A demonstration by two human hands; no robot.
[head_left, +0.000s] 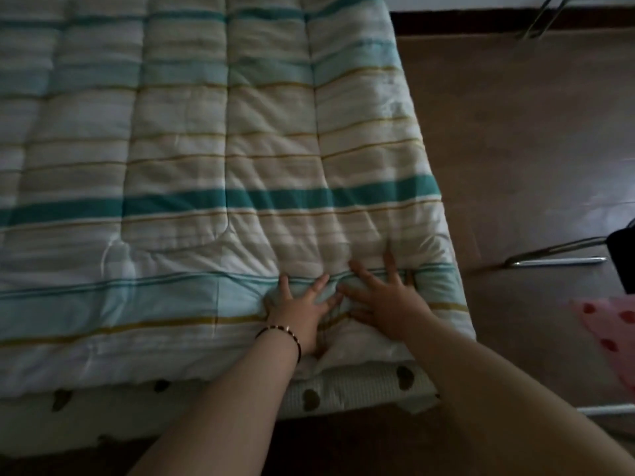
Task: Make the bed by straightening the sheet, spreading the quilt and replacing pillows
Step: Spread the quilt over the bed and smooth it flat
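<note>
One quilt (206, 149), spread flat over the bed, reaching from the far left to the right edge. White with green, pale blue and yellow stripes running left to right. Sewn lines going near to far, making long puffy strips. One sheet (343, 389) with dark spots, peeking out under the near edge of the quilt. Two hands, both near the right corner of the bed.

Left hand (299, 307) lying flat on the quilt, fingers straight and spread wide, pressing down, grasping nothing. One dark bracelet (280, 333) around its wrist. Small folds in the quilt between the two hands.

Right hand (381, 297) just beside the left one, also flat on the quilt, fingers spread and pressing down, released and holding nothing. Wrinkles fanning out past the fingertips toward the far side.

Brown floor (515, 132) to the right of the bed. Thin metal legs (549, 259) on the floor at the right, with something black (623, 259) above them at the edge, too dark to tell what. More metal legs (539, 18) at the far right. One pink cloth with red dots (608, 324) at the near right.
</note>
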